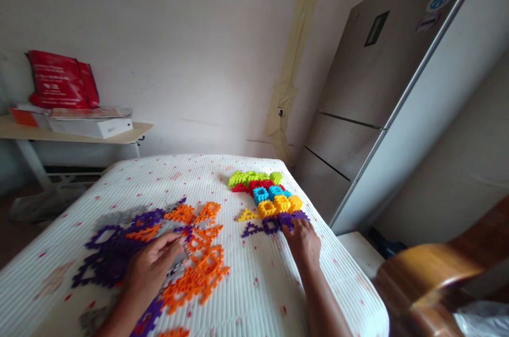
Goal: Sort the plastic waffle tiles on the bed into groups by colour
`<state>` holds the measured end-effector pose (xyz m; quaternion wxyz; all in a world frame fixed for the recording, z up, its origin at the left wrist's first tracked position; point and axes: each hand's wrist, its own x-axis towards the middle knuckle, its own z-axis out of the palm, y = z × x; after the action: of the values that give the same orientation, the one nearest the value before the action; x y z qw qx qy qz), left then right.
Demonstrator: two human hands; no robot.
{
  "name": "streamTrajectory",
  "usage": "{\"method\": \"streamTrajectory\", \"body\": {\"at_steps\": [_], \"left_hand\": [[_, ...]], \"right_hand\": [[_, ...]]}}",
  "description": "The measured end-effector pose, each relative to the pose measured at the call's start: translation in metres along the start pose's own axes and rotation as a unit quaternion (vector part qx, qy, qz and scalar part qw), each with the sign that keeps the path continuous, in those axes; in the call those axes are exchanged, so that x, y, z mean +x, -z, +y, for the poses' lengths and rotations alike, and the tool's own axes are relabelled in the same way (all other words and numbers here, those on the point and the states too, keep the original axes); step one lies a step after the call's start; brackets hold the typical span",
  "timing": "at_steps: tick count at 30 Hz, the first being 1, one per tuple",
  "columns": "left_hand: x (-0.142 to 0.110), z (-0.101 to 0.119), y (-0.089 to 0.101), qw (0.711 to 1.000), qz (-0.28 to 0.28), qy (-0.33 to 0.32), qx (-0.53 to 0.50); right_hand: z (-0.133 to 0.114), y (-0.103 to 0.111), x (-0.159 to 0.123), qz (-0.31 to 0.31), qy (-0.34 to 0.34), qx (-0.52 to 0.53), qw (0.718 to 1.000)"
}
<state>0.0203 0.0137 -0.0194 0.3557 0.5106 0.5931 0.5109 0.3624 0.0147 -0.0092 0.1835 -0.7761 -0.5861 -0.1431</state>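
On the left, my left hand [155,255] is closed in a pinch over a pile of flat, toothed interlocking pieces. A purple toothed piece [188,231] shows at its fingertips. Orange pieces [199,271] lie to the right of this hand, and dark purple pieces [115,257] to its left. My right hand [305,241] has its fingers bent onto a purple toothed block [285,219] at the near end of the rows. Beside it are another purple block [271,225] and a flat purple triangle [252,229]. Its fingertips are partly hidden.
Beyond the purple row stand yellow blocks [266,209], blue blocks [261,195], red pieces [256,185] and green blocks [251,176]. A white ribbed cloth [254,294] covers the table. A fridge [345,114] and wooden chair [421,273] are at right; a side table [139,133] is at left.
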Motion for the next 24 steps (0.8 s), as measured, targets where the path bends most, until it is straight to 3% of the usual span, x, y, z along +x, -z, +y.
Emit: {"method": "streamTrajectory", "body": {"at_steps": [4, 13, 24], "left_hand": [[0.002, -0.006, 0.000, 1.000, -0.002, -0.004, 0.009], [-0.002, 0.008, 0.001, 0.999, 0.001, -0.034, 0.019], [0.006, -0.006, 0.010, 0.996, 0.030, -0.051, 0.060]], "right_hand": [[-0.005, 0.001, 0.001, -0.016, -0.001, -0.004, 1.000], [-0.008, -0.003, 0.006, -0.048, -0.003, -0.003, 0.999], [-0.008, -0.010, 0.008, -0.048, 0.001, -0.015, 0.999]]}}
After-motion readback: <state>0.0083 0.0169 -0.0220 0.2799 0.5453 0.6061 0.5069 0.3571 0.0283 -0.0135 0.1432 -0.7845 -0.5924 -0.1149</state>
